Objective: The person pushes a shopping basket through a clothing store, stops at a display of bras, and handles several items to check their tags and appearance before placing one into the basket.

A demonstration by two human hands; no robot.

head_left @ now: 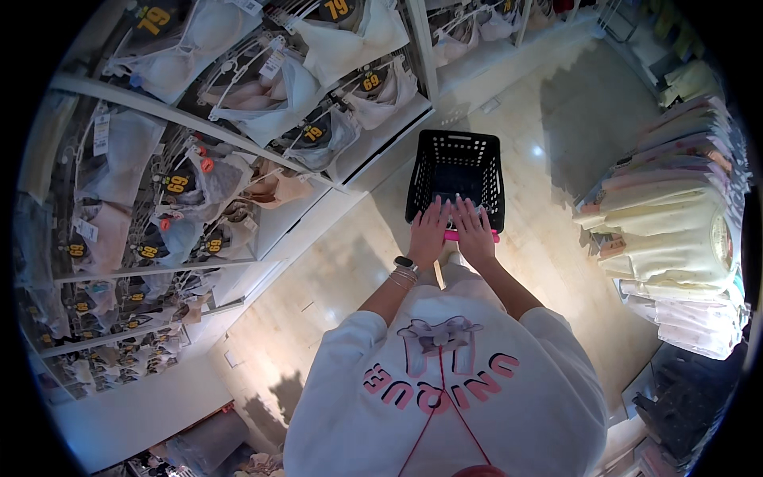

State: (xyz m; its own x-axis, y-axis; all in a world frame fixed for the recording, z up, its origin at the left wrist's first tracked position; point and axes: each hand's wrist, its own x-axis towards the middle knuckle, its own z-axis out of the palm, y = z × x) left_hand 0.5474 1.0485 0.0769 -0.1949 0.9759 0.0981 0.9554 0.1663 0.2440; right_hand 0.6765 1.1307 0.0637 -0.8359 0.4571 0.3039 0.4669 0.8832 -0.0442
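White sweatshirt! Left hand, right hand straight-fingered over the shopping basket's pink handle, hold unclear: likely pushing, needing even pressure.

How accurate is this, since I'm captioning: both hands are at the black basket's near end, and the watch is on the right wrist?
The head view shows the watch on the left wrist, not the right. The left hand and right hand are at the near end of the black basket.

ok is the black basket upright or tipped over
Upright: the basket's open top faces up, and its bottom shows down between the holed walls.
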